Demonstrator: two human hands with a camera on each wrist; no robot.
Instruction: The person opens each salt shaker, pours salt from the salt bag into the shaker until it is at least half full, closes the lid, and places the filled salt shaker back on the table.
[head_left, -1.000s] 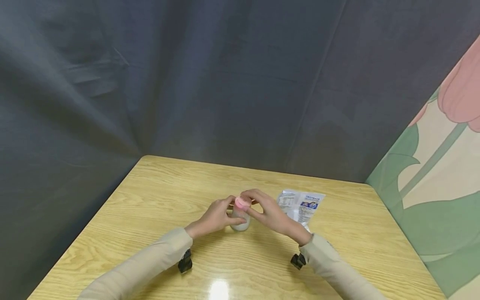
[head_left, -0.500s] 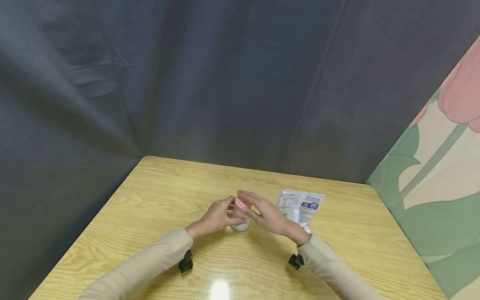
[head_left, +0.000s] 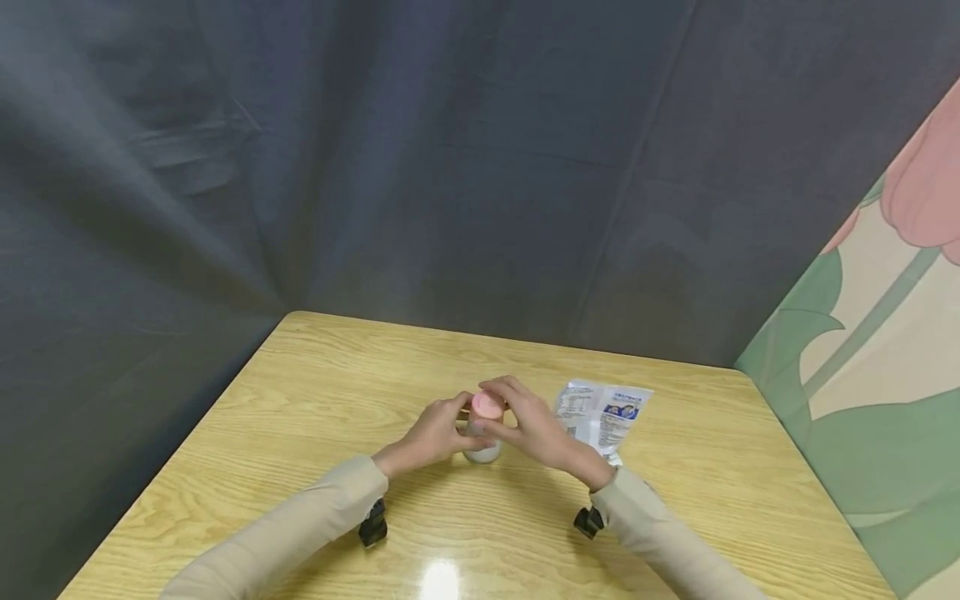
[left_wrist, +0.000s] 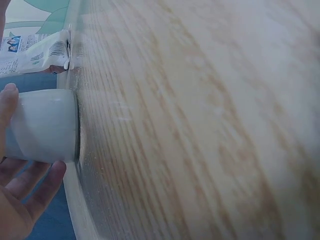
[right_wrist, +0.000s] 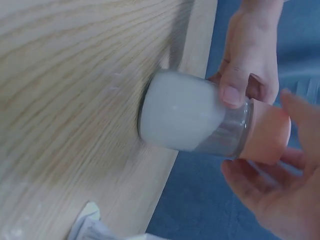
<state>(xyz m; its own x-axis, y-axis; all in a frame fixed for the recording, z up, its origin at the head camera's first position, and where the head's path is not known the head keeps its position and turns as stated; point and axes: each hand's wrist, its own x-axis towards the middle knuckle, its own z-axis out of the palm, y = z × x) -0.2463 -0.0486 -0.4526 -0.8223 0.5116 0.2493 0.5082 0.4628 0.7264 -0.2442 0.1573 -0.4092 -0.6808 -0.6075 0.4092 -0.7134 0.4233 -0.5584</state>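
Observation:
A clear jar [right_wrist: 185, 112] with white contents stands upright on the wooden table, capped by a pink lid [head_left: 487, 405]. My left hand [head_left: 431, 433] grips the jar's side, its thumb across the near face; in the left wrist view, its fingers and thumb [left_wrist: 9, 102] lie on either side of the jar [left_wrist: 44, 125]. From the right, my right hand [head_left: 536, 427] holds the lid between thumb and fingers. The right wrist view shows this hand [right_wrist: 287, 192] round the pink lid [right_wrist: 267, 131], while the left hand [right_wrist: 252, 55] holds the jar just below it.
A printed white and blue packet [head_left: 600, 412] lies on the wooden table [head_left: 360, 367] behind my right wrist. Dark curtains [head_left: 465, 167] hang beyond the table's far edge. A panel with a tulip print [head_left: 892, 333] stands along the right.
My right fingers have straightened over the lid, then curled round it again. More of the lid's round pink top shows now. My left hand has kept its hold on the jar.

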